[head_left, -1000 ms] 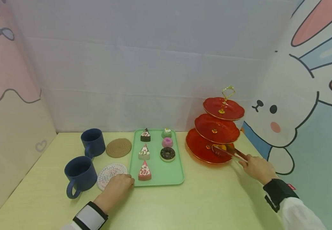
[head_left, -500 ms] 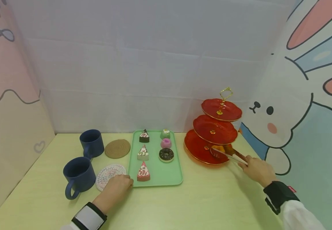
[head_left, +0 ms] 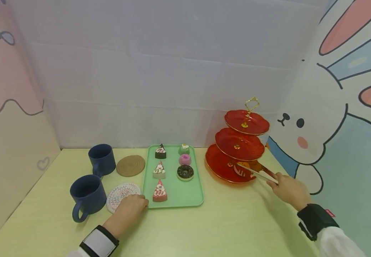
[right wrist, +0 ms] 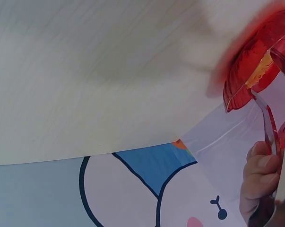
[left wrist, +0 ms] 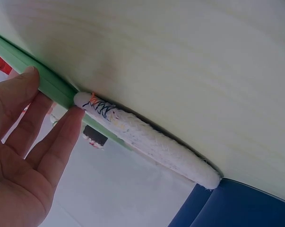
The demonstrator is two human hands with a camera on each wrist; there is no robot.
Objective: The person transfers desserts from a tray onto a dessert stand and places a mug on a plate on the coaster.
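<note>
On the table (head_left: 220, 228), coaster (head_left: 121, 190) crowds left grip (head_left: 130, 210) pinching tray (head_left: 176, 197); right grip (head_left: 290, 191) holds tongs (head_left: 262, 176).

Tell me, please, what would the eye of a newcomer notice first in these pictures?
Probably the glossy red stand at the back right of the table, three tiers high, where the right grip holds tongs at the lowest plate. Next would likely come the green tray in the middle, with six small sweets in two columns, and the big cartoon rabbit at the far right.
</note>
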